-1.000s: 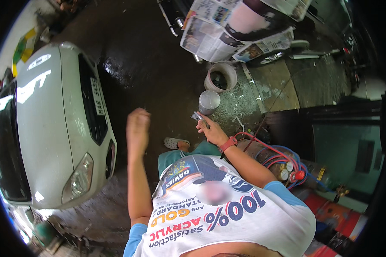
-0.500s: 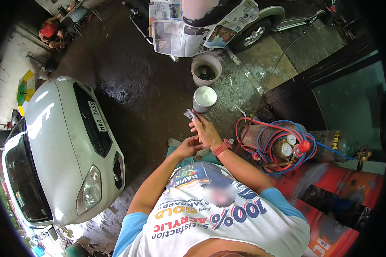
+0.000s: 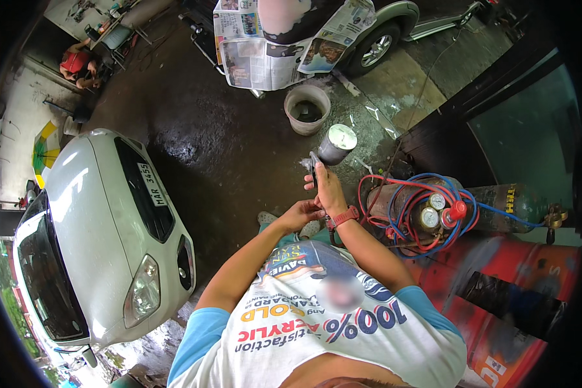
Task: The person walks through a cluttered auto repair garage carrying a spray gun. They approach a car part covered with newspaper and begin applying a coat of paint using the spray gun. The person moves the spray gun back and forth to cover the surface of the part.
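My right hand (image 3: 330, 193) is closed round the grip of a spray gun with a metal cup (image 3: 337, 145) on top, held out ahead of me. The cup is silvery with a pale, whitish round top, and it leans to the right. The gun's metal nose (image 3: 314, 159) points away, left of the cup. Just below, my left hand (image 3: 299, 215) has its fingers pinched together by the lower end of the grip, near my right wrist. What those fingers grasp is hidden. A dark hose (image 3: 334, 235) shows below the right wrist.
A whitish bucket (image 3: 306, 110) stands on the wet floor ahead, before a vehicle part masked with newspaper (image 3: 255, 63). A silver car (image 3: 110, 226) is at left. Gas cylinders (image 3: 491, 204) with coiled hoses and red drums (image 3: 517, 271) line the right. Another person (image 3: 77, 63) sits far left.
The spray gun has swung right, and its cup now tilts rightward. My right hand has turned more upright; my left hand has moved slightly right and stays close beneath it.
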Demonstrator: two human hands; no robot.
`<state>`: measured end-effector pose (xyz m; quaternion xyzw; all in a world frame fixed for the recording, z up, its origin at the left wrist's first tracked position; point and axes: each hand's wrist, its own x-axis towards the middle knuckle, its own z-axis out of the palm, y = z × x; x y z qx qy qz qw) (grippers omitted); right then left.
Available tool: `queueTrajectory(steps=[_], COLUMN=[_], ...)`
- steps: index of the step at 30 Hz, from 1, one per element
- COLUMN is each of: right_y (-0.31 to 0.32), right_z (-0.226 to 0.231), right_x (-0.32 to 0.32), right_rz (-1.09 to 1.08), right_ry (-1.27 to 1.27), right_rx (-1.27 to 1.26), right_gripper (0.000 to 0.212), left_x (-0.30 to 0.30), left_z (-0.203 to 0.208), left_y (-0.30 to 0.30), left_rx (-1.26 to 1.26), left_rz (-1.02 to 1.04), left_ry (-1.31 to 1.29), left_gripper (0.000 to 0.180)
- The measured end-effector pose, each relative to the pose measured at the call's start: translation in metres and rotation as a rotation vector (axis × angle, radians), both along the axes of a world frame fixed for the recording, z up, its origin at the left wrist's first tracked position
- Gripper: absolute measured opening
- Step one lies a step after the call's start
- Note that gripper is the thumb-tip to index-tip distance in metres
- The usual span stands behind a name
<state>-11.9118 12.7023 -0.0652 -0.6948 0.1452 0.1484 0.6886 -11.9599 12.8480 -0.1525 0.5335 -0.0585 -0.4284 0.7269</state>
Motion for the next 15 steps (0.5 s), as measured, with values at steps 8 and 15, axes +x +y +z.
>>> queueTrajectory(steps=[8,15], right_y=[-0.006,-0.014], right_z=[-0.006,-0.018], right_x=[0.003,0.008], right_rz=[-0.037,-0.076], right_ry=[0.005,0.034], right_rx=[-0.038,-0.070], right_gripper=[0.075,0.072], left_x=[-0.005,0.001], left_z=[-0.001,0.001], left_y=[-0.007,-0.011], left_rx=[0.025,0.176], left_rz=[0.025,-0.003], left_ry=[0.064,0.017], left_gripper=[0.038,0.046])
